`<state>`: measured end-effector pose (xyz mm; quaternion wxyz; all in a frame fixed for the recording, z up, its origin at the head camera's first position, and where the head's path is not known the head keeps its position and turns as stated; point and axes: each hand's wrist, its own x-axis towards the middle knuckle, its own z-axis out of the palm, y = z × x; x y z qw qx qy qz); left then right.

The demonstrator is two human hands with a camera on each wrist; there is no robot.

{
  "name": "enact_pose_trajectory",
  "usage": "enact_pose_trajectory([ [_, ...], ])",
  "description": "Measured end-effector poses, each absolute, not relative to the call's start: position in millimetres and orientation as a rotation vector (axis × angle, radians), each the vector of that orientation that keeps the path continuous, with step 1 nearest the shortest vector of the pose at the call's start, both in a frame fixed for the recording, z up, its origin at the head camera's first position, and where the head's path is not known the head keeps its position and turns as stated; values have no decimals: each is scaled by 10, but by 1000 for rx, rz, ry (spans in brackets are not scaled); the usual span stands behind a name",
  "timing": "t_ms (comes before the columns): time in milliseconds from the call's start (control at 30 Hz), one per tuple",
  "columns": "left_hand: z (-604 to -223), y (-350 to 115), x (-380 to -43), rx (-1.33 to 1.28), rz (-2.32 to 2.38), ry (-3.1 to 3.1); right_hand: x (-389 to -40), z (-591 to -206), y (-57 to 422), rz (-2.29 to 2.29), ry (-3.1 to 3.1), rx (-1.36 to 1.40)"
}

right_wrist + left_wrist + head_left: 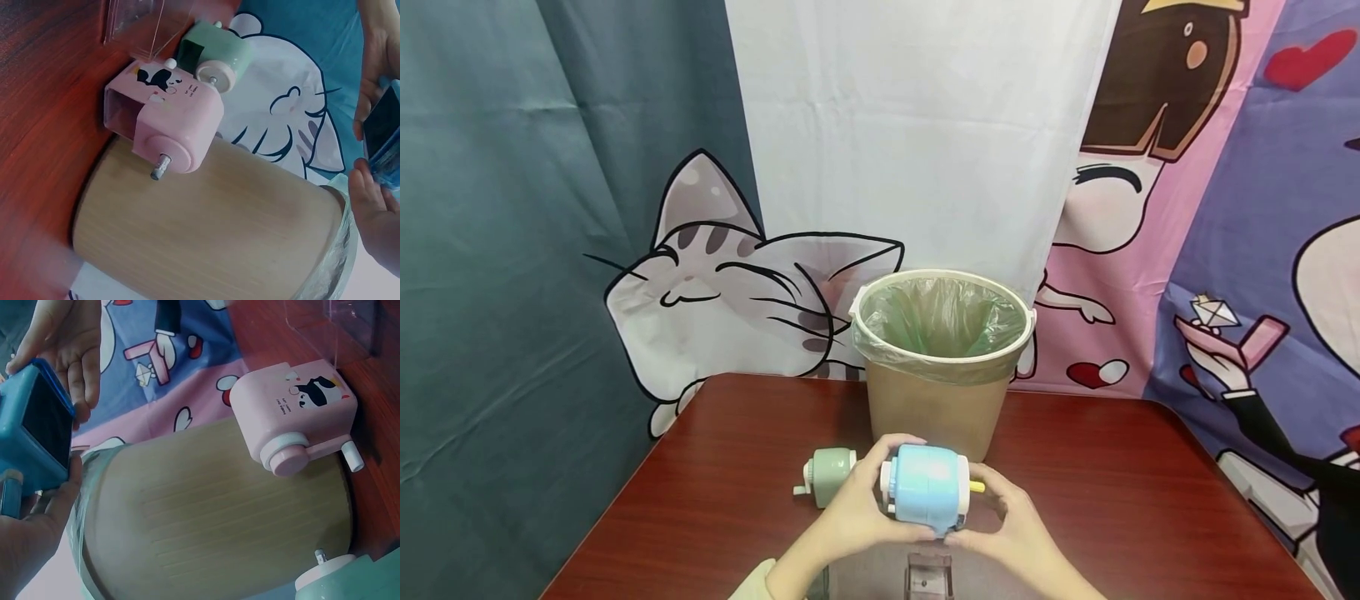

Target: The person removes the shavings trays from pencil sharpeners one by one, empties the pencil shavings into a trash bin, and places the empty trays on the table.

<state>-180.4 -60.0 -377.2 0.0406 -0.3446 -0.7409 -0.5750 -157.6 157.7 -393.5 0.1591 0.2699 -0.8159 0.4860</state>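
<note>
Held between both hands over the table is a blue pencil sharpener with white ends. My left hand grips its left side, fingers above and thumb below. My right hand holds its right end, thumb at the lower edge, beside a short yellow stick jutting out there. In the left wrist view the blue sharpener shows a dark rectangular opening. A green pencil sharpener stands behind my left hand. A pink pencil sharpener with a panda print shows in both wrist views.
A tan trash bin with a clear green liner stands behind the hands on the reddish-brown table. A transparent plastic container lies at the near edge. A cartoon-printed curtain hangs behind the table.
</note>
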Motion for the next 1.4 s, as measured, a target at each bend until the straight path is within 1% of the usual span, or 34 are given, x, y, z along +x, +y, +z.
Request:
enact_pose_trajectory([
  [400, -3748, -617, -1794, -976, -1810, -2289, -1618, -3901, 1625, 1312, -2383, 770],
  [633, -3754, -638, -1799, -931, -1841, -2327, -1665, -3939, 1634, 1371, -2212, 945],
  [767, -3762, -654, -1798, -914, -1826, -2336, -1671, -3953, 1650, 1412, -2179, 980],
  [1167, -3825, -721, -1825, -907, -1811, -2287, -1682, -3993, 1713, 1470, -2181, 965],
  [1400, -3834, -788, -1807, -796, -1860, -2330, -1659, -4023, 1767, 1474, -2210, 921],
])
